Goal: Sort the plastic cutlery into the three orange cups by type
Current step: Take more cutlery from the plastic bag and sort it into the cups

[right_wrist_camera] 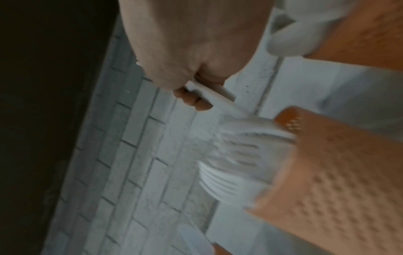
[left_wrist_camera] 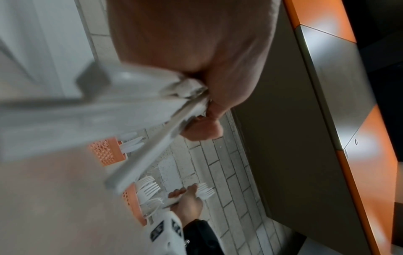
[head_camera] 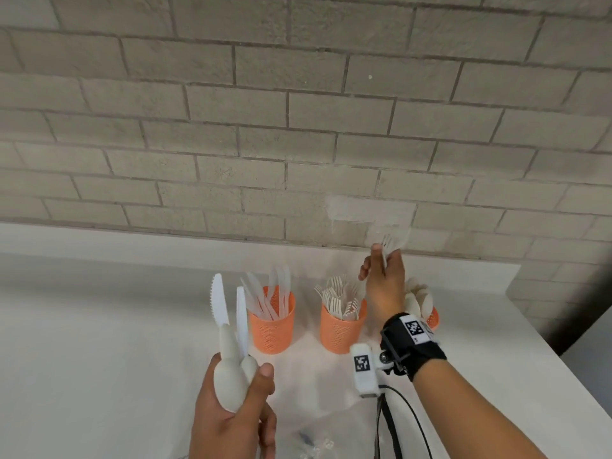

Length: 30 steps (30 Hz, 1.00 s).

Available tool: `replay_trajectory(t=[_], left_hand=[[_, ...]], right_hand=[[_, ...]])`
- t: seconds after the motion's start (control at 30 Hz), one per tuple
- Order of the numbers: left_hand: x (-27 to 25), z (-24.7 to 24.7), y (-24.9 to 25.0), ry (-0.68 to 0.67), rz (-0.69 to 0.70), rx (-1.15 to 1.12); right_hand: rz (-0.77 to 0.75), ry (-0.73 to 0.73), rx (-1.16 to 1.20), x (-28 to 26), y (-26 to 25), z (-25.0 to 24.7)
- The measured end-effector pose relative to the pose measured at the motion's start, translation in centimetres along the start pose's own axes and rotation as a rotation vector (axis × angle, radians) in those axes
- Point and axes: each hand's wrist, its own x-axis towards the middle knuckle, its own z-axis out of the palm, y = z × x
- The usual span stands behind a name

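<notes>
Three orange perforated cups stand in a row on the white table [head_camera: 99, 326]: the knife cup [head_camera: 273, 326], the fork cup [head_camera: 341, 329] and the spoon cup [head_camera: 433, 318], which is partly hidden behind my right wrist. My left hand [head_camera: 251, 385] grips a bundle in front of the knife cup: two white knives [head_camera: 218, 301] pointing up and beige spoons [head_camera: 230, 376]. My right hand [head_camera: 381, 263] is raised above the gap between the fork and spoon cups and pinches white forks [head_camera: 388, 242], tines up. The right wrist view shows the fork handle [right_wrist_camera: 209, 94] in my fingers above the fork cup [right_wrist_camera: 327, 172].
A crumpled clear plastic bag [head_camera: 324, 435] lies at the table's near edge between my arms. The brick wall [head_camera: 298, 127] rises close behind the cups. The table ends at the right [head_camera: 516, 313], just past the spoon cup. A cable [head_camera: 410, 422] hangs from my right wrist.
</notes>
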Motion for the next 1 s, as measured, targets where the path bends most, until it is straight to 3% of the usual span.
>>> replay_trajectory(t=[0.13,0.27,0.37,0.47,0.6,0.7,0.8,0.87,1.0], left_hand=[[0.2,-0.4,0.3,0.001,-0.010,-0.001],[0.4,-0.5,0.1,-0.018,-0.040,0.007],[0.5,-0.2,0.1,-0.052,-0.056,0.023],[0.5,0.1,0.1,-0.097,-0.076,0.016],[0.5,0.3,0.1,-0.181,-0.111,-0.009],[0.2,0.5,0.5,-0.254,-0.145,-0.037],[-0.1,0.6,0.8,-0.304,-0.169,-0.067],[-0.2,0.6,0.6,-0.339,-0.181,-0.071],[-0.2,0.6,0.3,-0.414,-0.173,-0.029]], right_hand=[[0.039,-0.176,-0.288,-1.2,2.8,-0.5],[-0.037,-0.150,-0.267,-1.0,2.6,-0.5],[-0.166,-0.202,-0.381,-0.7,2.7,-0.7],[-0.254,-0.364,-0.626,-0.5,3.0,-1.0],[-0.223,-0.646,-0.954,-0.7,3.0,-1.4],[-0.148,-0.561,-0.869,-0.8,1.6,-1.5],[-0.282,-0.421,-0.630,-2.7,-1.5,-1.2],[-0.227,-0.509,-0.399,-5.2,-4.5,-1.1],[0.071,-0.878,-0.074,-10.6,-9.0,-1.5]])
